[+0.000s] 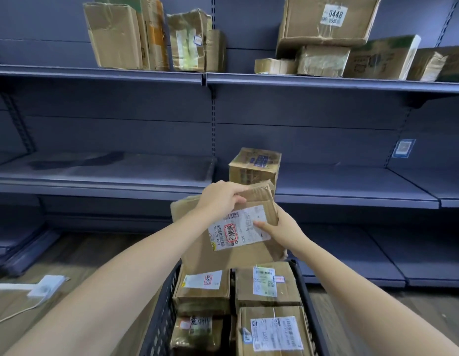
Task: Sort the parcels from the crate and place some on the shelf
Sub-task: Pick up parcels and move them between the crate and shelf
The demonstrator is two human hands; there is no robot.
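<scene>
A flat brown cardboard parcel (223, 253) with a white shipping label is held up above the black crate (161, 322), in front of the middle shelf. My left hand (220, 199) grips its top edge from above. My right hand (279, 232) holds its right side, thumb on the label. Inside the crate lie several taped parcels with labels (267, 283). One small brown box (254, 167) stands on the middle shelf (351, 194) just behind the held parcel.
The top shelf (326, 82) carries several worn cardboard boxes at left and right. The left part of the middle shelf (94, 173) is bare. A lower shelf (377, 253) sits to the right. A white device with a cable (46, 287) lies at left.
</scene>
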